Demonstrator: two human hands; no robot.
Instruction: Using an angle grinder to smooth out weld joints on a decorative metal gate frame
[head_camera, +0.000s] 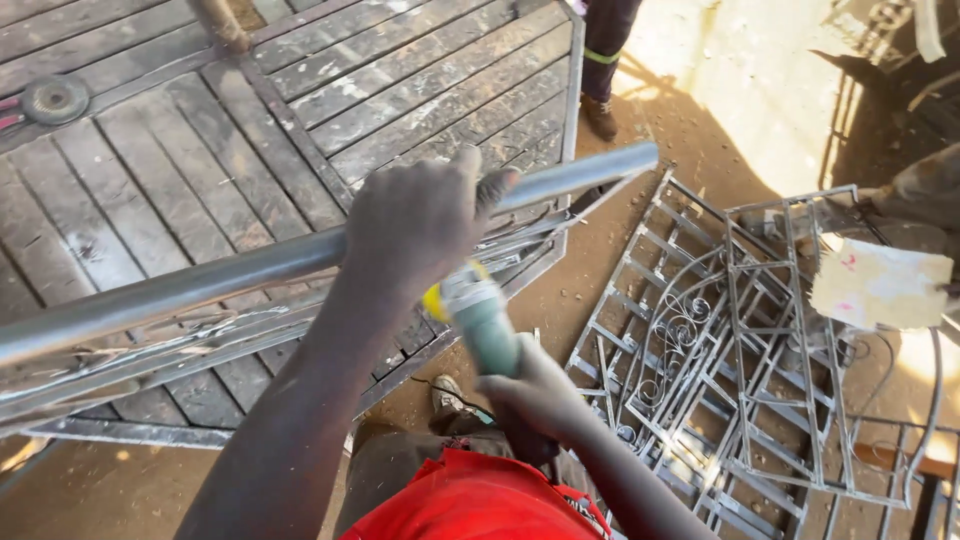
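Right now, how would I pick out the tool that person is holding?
Find the long grey metal pipe crossing the wooden platform. Just below it, the right hand grips a pale green power tool, unlike the bare ironwork grilles lying beside it.

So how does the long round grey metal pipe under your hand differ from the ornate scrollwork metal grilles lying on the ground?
The long round grey metal pipe is a single plain smooth tube; the ornate scrollwork metal grilles are frames of many thin bars with curls. The pipe is raised across the ribbed metal panel, with the left hand on it; the grilles lie flat, stacked on the sandy ground, untouched. Both are bare grey metal.
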